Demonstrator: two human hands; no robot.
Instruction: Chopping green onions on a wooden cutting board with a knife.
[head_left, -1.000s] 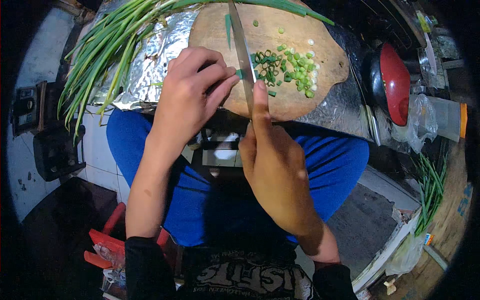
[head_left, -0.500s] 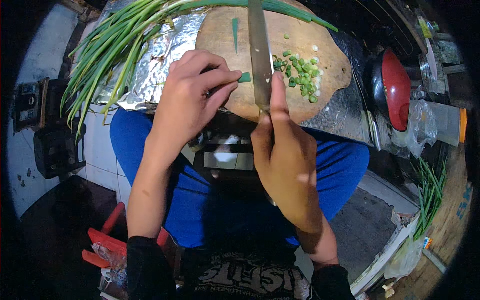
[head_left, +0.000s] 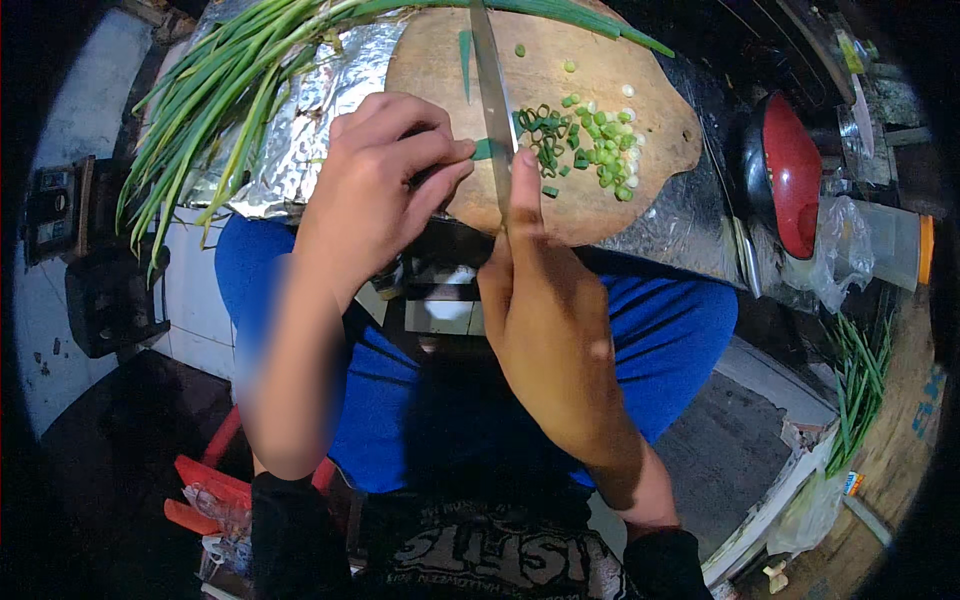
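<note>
A round wooden cutting board [head_left: 610, 215] rests on a foil-covered surface [head_left: 300, 130]. My right hand [head_left: 545, 310] grips a knife [head_left: 490, 95], index finger along the blade's spine, blade down on the board. My left hand [head_left: 375, 195] pinches a bundle of green onion stalks [head_left: 483, 150] against the blade's left side. A pile of chopped green onion pieces [head_left: 585, 145] lies on the board to the right of the blade. Long green onion leaves [head_left: 215, 95] trail off to the upper left.
A red bowl-like object [head_left: 790, 175] stands at the right beside a crumpled clear plastic bag [head_left: 845, 250] and a container with an orange lid [head_left: 905, 245]. More green stalks [head_left: 860, 385] lie on the floor at right. My blue-clad legs [head_left: 680, 330] sit under the board.
The knife has stepped leftward along the stalks, adding cut pieces to the pile. My left hand has drawn back slightly with the bundle.
</note>
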